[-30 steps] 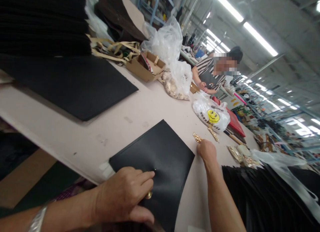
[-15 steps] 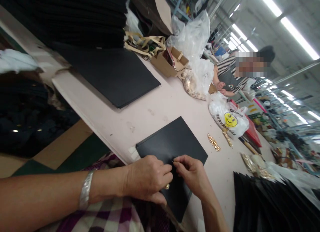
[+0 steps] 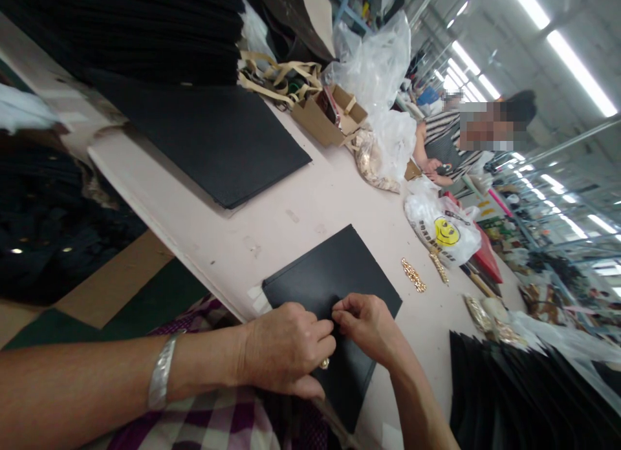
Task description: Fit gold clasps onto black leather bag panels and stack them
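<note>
A black flat panel (image 3: 342, 259), smooth like leather, lies at an angle on the table in front of me. My left hand (image 3: 288, 346), with a silver bangle at its wrist, is curled over the panel's near part. Between its fingers and thumb a small gold-coloured metal piece (image 3: 324, 364) peeks out. My right hand (image 3: 366, 324) meets it fingertip to fingertip above the panel, thumb and forefinger pinched together. Whatever the right fingertips hold is too small to make out. Right of the panel lie a pile of small gold-coloured metal pieces (image 3: 413, 275) and a gold strip (image 3: 439, 267).
Black panels (image 3: 213, 143) lie at the left beneath a tall dark stack (image 3: 160, 36). More black pieces (image 3: 514, 398) stand at lower right. Along the back are an open cardboard box (image 3: 317, 123), plastic bags (image 3: 439, 227) and a hammer-like wooden handle (image 3: 480, 283). A co-worker (image 3: 446, 146) works across the table.
My right hand has shifted slightly left, its fingertips now closer to the left hand's. The left hand and panel stay nearly in place. The view has tilted slightly.
</note>
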